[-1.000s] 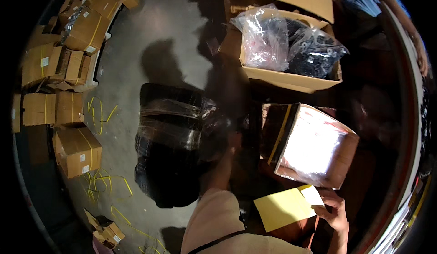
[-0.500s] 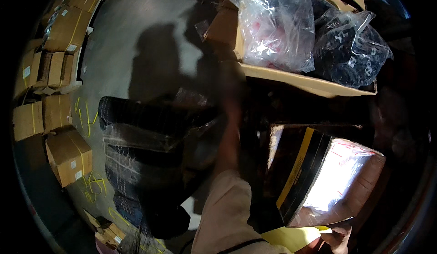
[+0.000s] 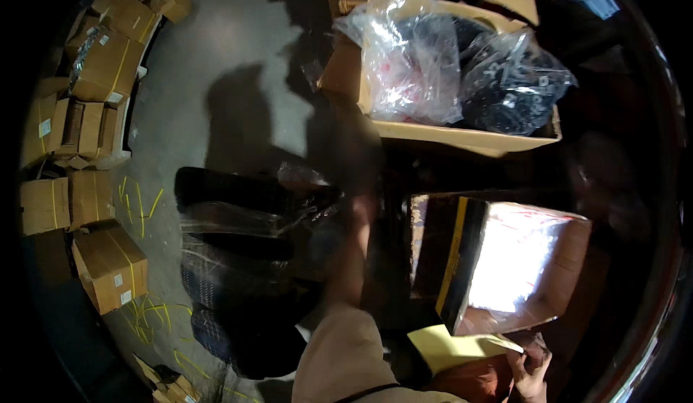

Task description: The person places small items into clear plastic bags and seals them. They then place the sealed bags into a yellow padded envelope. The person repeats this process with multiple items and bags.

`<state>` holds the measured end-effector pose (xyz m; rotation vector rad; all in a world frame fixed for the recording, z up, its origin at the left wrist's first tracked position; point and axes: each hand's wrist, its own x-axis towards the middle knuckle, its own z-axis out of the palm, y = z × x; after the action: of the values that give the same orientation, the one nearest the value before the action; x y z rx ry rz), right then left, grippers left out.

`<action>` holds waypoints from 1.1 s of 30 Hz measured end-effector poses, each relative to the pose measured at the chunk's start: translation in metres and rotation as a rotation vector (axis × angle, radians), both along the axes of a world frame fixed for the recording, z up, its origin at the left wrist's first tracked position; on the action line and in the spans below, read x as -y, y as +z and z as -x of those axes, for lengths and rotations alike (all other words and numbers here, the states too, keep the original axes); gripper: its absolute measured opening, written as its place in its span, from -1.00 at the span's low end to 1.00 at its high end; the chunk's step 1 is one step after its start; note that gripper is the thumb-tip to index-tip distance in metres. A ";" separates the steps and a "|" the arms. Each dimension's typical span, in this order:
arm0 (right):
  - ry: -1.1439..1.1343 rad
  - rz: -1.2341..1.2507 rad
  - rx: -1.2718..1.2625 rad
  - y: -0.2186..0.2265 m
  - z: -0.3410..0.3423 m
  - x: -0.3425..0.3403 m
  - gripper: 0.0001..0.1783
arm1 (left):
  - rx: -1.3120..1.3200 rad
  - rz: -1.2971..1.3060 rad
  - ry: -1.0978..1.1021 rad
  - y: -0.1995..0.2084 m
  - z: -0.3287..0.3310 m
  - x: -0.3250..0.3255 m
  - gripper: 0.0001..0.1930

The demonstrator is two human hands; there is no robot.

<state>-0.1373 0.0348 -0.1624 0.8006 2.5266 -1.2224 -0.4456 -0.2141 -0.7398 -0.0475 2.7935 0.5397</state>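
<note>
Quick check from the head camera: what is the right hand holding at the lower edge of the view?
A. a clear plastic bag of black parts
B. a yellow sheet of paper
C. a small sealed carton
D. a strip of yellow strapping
B. The right hand grips the corner of a yellow sheet of paper, just below the open cardboard box with the bright glare inside it.
</note>
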 end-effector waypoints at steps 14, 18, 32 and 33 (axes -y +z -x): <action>-0.294 0.126 -0.438 0.126 -0.106 0.083 -0.72 | 0.151 -1.552 0.438 0.482 -0.165 0.054 -0.56; 0.125 -0.229 -0.602 0.152 -0.149 0.067 -0.68 | -0.141 -1.489 -0.342 0.627 -0.194 0.020 -0.87; -0.320 -0.136 -0.764 0.208 -0.316 0.043 -0.62 | 0.170 -1.258 -1.571 0.755 -0.352 -0.119 -0.78; -0.383 -0.118 -0.856 0.205 -0.324 0.047 -0.64 | 0.213 -1.228 -1.547 0.753 -0.360 -0.121 -0.78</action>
<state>0.1870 -0.0119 0.0422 0.9709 3.2258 -1.8684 -0.0856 -0.0927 0.0136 1.8171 1.1430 1.3480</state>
